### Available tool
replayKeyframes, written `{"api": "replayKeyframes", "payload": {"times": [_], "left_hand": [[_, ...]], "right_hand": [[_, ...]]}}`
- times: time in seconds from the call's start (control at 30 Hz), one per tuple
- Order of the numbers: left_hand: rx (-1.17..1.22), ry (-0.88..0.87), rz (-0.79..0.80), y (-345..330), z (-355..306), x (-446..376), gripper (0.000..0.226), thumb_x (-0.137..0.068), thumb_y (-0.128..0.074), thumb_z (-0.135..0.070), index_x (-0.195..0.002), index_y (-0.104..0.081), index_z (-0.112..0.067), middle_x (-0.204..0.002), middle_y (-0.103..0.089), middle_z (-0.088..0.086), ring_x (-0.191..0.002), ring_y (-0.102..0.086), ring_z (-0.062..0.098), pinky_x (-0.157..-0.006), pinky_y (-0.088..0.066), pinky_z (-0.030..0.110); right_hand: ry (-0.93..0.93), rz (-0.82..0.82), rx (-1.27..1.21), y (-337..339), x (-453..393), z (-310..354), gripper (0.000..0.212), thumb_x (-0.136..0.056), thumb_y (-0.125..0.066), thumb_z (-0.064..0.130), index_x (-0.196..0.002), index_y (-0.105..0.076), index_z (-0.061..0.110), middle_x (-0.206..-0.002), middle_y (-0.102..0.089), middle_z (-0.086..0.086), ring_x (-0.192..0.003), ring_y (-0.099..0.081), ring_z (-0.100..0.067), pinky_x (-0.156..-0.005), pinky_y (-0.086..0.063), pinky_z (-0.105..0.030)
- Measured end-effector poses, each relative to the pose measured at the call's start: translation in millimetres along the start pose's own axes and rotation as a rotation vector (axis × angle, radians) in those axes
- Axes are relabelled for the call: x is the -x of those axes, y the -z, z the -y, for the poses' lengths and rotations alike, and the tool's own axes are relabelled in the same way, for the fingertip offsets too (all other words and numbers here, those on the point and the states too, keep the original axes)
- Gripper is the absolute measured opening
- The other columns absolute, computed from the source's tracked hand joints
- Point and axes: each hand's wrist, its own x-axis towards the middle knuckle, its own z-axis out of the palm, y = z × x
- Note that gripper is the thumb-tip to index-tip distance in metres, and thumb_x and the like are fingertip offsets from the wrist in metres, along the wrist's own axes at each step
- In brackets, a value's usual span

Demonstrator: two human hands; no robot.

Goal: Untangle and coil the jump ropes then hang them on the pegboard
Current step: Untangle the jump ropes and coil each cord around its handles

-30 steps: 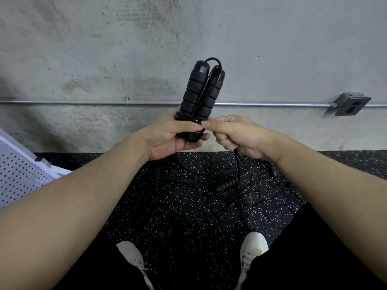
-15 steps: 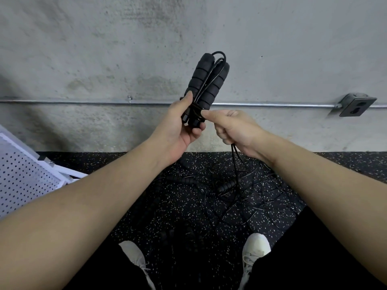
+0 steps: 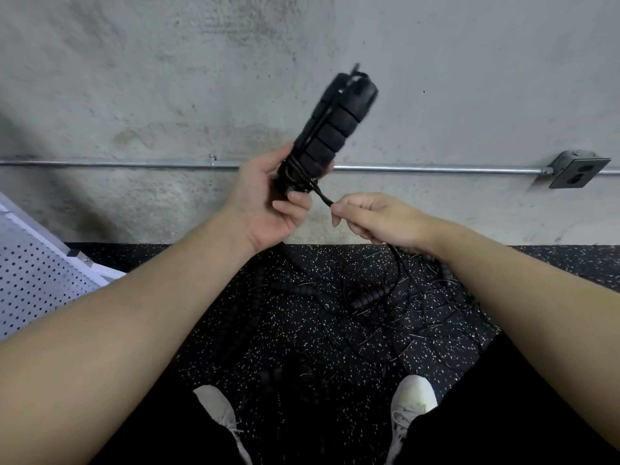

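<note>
white shoes [image 3: 414,399] at bottom, on speckled black floor [image 3: 288,337]. loose ropes [image 3: 369,300] in tangle on floor between forearms, near right arm. left hand [image 3: 268,203] grips base of paired black foam handles [image 3: 330,129] — tilted up-right, cord wound round lower end. right hand [image 3: 372,216] pinches cord [image 3: 323,197] just beside handles; rest trails down to tangle. pegboard [image 3: 37,280] at left — leaning. beyond: concrete wall, pipe [image 3: 436,169], outlet box [image 3: 578,169].
</note>
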Motion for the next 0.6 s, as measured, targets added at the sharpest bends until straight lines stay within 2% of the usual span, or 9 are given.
{"api": "replayKeyframes", "payload": {"times": [0.07, 0.13, 0.23, 0.27, 0.33, 0.4, 0.47, 0.53, 0.6], "left_hand": [[-0.101, 0.072, 0.029, -2, 4, 1, 0.042, -0.09, -0.054, -0.038, -0.12, -0.065, -0.01, -0.11, -0.069, 0.005, -0.039, -0.043, 0.005, -0.028, -0.028, 0.01], [-0.218, 0.147, 0.027, -2, 5, 1, 0.037, -0.088, -0.055, -0.038, -0.11, -0.065, -0.011, -0.103, -0.062, 0.01, -0.041, -0.044, 0.009, -0.029, -0.028, 0.011], [-0.422, 0.243, 0.055, -3, 8, 3, 0.031, -0.088, -0.056, -0.037, -0.104, -0.063, -0.012, -0.088, -0.058, 0.014, -0.044, -0.045, 0.013, -0.031, -0.029, 0.013], [-0.497, 0.276, 0.077, -5, 10, 4, 0.03, -0.087, -0.056, -0.037, -0.104, -0.062, -0.013, -0.084, -0.058, 0.013, -0.044, -0.045, 0.013, -0.031, -0.028, 0.014], [-0.689, 0.325, 0.104, -9, 17, 5, 0.034, -0.083, -0.058, -0.038, -0.107, -0.061, -0.013, -0.079, -0.06, 0.008, -0.044, -0.045, 0.013, -0.032, -0.027, 0.015], [-0.892, 0.327, 0.125, -9, 23, 4, 0.035, -0.081, -0.064, -0.041, -0.108, -0.059, -0.018, -0.072, -0.061, 0.002, -0.044, -0.046, 0.012, -0.035, -0.027, 0.016], [-1.002, 0.309, 0.15, -9, 28, 1, 0.028, -0.081, -0.062, -0.042, -0.101, -0.058, -0.023, -0.069, -0.061, -0.001, -0.044, -0.046, 0.012, -0.037, -0.029, 0.016], [-1.059, 0.266, 0.148, -8, 29, -2, 0.025, -0.085, -0.063, -0.041, -0.102, -0.055, -0.025, -0.069, -0.06, -0.002, -0.044, -0.045, 0.012, -0.038, -0.029, 0.017], [-1.139, 0.209, 0.105, -8, 30, -5, 0.032, -0.094, -0.069, -0.033, -0.116, -0.047, -0.026, -0.067, -0.06, -0.002, -0.044, -0.044, 0.012, -0.037, -0.029, 0.019]], "right_hand": [[-0.032, -0.013, 0.017, 3, -1, 0, 0.031, -0.101, -0.055, 0.043, -0.09, -0.067, 0.016, -0.055, -0.042, 0.009, -0.046, -0.034, -0.005, -0.045, -0.032, -0.013], [-0.046, -0.033, 0.052, 8, 0, -1, 0.032, -0.098, -0.06, 0.04, -0.092, -0.069, 0.01, -0.049, -0.047, 0.018, -0.042, -0.039, 0.0, -0.045, -0.032, -0.008], [-0.052, -0.103, 0.111, 23, 8, -16, 0.01, -0.094, -0.069, 0.025, -0.092, -0.07, 0.015, -0.065, -0.063, 0.031, -0.064, -0.057, 0.014, -0.063, -0.039, -0.006], [-0.088, -0.133, 0.117, 28, 9, -23, 0.006, -0.094, -0.068, 0.015, -0.1, -0.068, 0.018, -0.08, -0.069, 0.025, -0.079, -0.061, 0.011, -0.072, -0.042, -0.008], [-0.229, -0.127, 0.183, 30, 9, -28, 0.025, -0.098, -0.061, 0.006, -0.122, -0.065, 0.01, -0.104, -0.071, -0.004, -0.095, -0.065, -0.011, -0.084, -0.049, -0.018], [-0.223, -0.088, 0.174, 29, 4, -25, 0.01, -0.094, -0.068, 0.009, -0.098, -0.075, 0.004, -0.08, -0.072, -0.001, -0.07, -0.065, -0.007, -0.068, -0.053, -0.021], [-0.16, -0.068, 0.169, 25, 1, -13, 0.015, -0.085, -0.08, 0.021, -0.075, -0.077, 0.01, -0.061, -0.067, 0.007, -0.056, -0.059, -0.003, -0.058, -0.05, -0.018], [-0.147, -0.101, 0.126, 26, 3, -9, 0.015, -0.079, -0.084, 0.026, -0.07, -0.076, 0.016, -0.061, -0.067, 0.009, -0.059, -0.059, -0.002, -0.062, -0.049, -0.02], [-0.131, -0.131, 0.109, 28, 4, -9, 0.013, -0.077, -0.085, 0.027, -0.069, -0.077, 0.022, -0.064, -0.068, 0.008, -0.064, -0.057, 0.0, -0.069, -0.045, -0.021]]}}
